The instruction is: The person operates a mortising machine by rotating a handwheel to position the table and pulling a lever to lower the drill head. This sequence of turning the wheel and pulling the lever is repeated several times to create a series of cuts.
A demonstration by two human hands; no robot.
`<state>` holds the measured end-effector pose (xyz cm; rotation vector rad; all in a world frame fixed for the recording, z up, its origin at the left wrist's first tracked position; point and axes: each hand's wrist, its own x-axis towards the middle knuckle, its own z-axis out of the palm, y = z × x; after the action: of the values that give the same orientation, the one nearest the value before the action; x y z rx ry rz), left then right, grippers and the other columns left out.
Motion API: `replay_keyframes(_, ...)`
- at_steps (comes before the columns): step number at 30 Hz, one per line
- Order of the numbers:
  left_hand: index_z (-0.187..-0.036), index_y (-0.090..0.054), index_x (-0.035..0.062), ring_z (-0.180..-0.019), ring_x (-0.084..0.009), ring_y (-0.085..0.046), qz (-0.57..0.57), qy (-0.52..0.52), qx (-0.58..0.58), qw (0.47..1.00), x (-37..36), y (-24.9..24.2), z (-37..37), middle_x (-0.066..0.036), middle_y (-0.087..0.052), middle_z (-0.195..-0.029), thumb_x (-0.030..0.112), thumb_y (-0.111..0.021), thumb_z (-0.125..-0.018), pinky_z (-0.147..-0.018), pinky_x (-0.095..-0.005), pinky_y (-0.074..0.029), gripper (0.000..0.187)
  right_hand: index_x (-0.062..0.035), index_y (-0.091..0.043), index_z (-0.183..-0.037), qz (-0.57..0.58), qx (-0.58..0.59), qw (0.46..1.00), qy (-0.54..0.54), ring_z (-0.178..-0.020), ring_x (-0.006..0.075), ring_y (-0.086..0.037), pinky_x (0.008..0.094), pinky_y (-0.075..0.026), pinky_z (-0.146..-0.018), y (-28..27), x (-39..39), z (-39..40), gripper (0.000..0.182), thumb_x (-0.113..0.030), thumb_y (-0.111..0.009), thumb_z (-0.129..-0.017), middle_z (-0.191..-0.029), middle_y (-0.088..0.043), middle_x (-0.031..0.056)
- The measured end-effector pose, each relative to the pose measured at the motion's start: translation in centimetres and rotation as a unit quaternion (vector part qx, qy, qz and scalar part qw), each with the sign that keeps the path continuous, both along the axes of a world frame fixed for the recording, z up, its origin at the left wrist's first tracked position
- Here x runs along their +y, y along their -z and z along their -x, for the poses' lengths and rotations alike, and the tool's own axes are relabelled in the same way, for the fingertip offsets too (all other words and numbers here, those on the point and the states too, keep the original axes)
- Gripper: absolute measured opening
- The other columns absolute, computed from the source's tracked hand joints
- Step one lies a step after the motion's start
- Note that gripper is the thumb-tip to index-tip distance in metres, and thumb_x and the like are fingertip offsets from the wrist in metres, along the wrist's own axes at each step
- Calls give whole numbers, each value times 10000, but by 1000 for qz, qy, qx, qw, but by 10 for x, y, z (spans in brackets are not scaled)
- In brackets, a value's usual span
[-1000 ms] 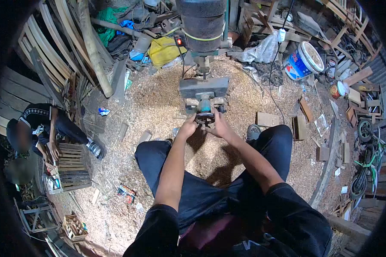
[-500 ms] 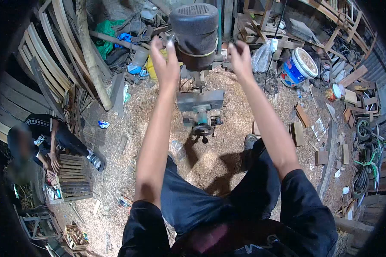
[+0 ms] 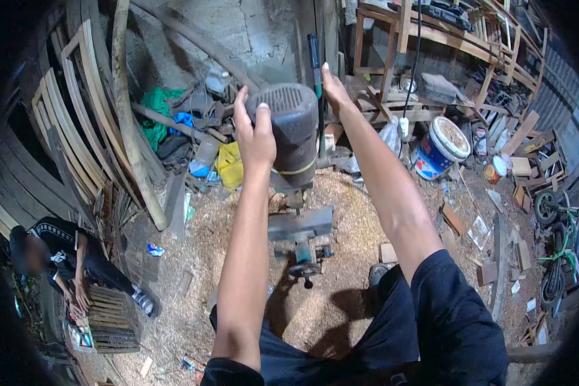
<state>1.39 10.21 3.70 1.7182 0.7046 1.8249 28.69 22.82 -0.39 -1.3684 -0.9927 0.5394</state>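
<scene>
A machine with a dark cylindrical motor [image 3: 293, 132] stands upright ahead of me. Below the motor are a metal work table [image 3: 300, 223] and a handwheel [image 3: 305, 270]. My left hand [image 3: 256, 136] is raised at the motor's left side, overlapping its edge, with thumb and fingers apart. On the other side, my right hand [image 3: 336, 93] is up beside the motor, close to the green post [image 3: 318, 80] behind it. Its fingers look extended, partly hidden from this angle. Nothing shows in either hand.
Wood shavings [image 3: 331, 318] cover the floor. At left a person [image 3: 77, 254] sits by a slatted wooden crate [image 3: 112, 315]. Curved wooden pieces [image 3: 77, 122] lean behind. A paint bucket [image 3: 441, 148], wood scraps and a small green bike [image 3: 560, 248] are at right.
The view has tilted up, so the machine and floor sit lower in it and more of the back wall shows. My right hand has moved left, closer to the motor and post.
</scene>
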Motion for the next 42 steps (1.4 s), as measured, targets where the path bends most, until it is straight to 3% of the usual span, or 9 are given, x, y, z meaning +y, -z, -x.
replay_keyframes(4,-1338,-469,-37,-1222,-374,-515,0,-24,26,999,-6,-7,0,-268,-539,-1299,188,-496,-930,-1061,-425,-364,467,121,-609,-1195,-21,-3,1000,-13,-1125,313,-605,424,-427,-1016,-63,-13,13,919,-735,-421,-915,-1148,-662,249)
replay_keyframes(5,-1326,-475,-37,-1207,-380,-522,7,-37,38,999,-10,-6,4,-272,-547,-1281,189,-495,-930,-1051,-429,-371,456,-30,-655,-840,-139,-12,990,21,-638,181,-640,323,-508,-594,-64,10,7,700,-664,-389,-973,-733,-659,83)
replay_keyframes(9,-1330,-476,-2,-1196,-334,-525,10,-30,44,999,-10,-5,5,-234,-555,-1270,228,-452,-959,-1053,-400,-363,438,-13,-639,-1023,-130,65,975,-169,-509,147,-479,275,-416,-523,-154,-55,38,751,-701,-344,-963,-661,-554,36)
replay_keyframes(16,-1283,-486,-49,-1120,-416,-564,-3,-79,60,995,-9,3,7,-296,-584,-1191,223,-493,-937,-989,-443,-413,440,-22,-637,-733,-12,175,922,-345,-385,129,-367,247,-295,-401,-157,-98,50,728,-703,-452,-915,-567,-563,75)
replay_keyframes(20,-1282,-484,-44,-1121,-423,-563,29,-67,54,996,-20,1,5,-301,-585,-1193,242,-493,-944,-989,-450,-412,443,-101,-397,-532,-24,184,911,-367,-449,197,-397,303,-338,-495,-142,-130,56,591,-509,-471,-952,-474,-376,32)
replay_keyframes(26,-1450,-347,15,-1280,-395,-481,105,-45,104,988,-29,10,11,-288,-490,-1378,434,-368,-1017,-1070,-423,-350,603,-98,-391,-533,-138,140,908,-371,-415,190,-358,316,-320,-459,-108,-172,74,464,-346,-453,-921,-460,-363,51)
replay_keyframes(35,-1535,-201,-15,-1484,-382,-183,64,19,131,989,-77,45,33,-267,-194,-1587,323,-363,-1047,-1199,-417,-169,615,-94,-335,-570,-220,54,934,-277,-459,122,-267,279,-268,-489,-87,-212,103,374,-266,-367,-901,-491,-274,-1)
replay_keyframes(39,-1552,-188,25,-1496,-378,-151,40,11,197,979,-80,58,38,-262,-165,-1599,317,-372,-1045,-1203,-417,-145,613,-38,-472,-638,-211,62,895,-388,-507,184,-424,321,-373,-531,-69,-184,62,436,-333,-385,-947,-552,-442,74)
replay_keyframes(42,-1572,-122,77,-1501,-380,-131,52,7,206,977,-81,59,35,-258,-142,-1606,376,-383,-1037,-1183,-544,-104,666,-78,-413,-562,-223,130,916,-306,-400,164,-337,299,-296,-415,-81,-202,92,416,-304,-439,-911,-477,-372,51)
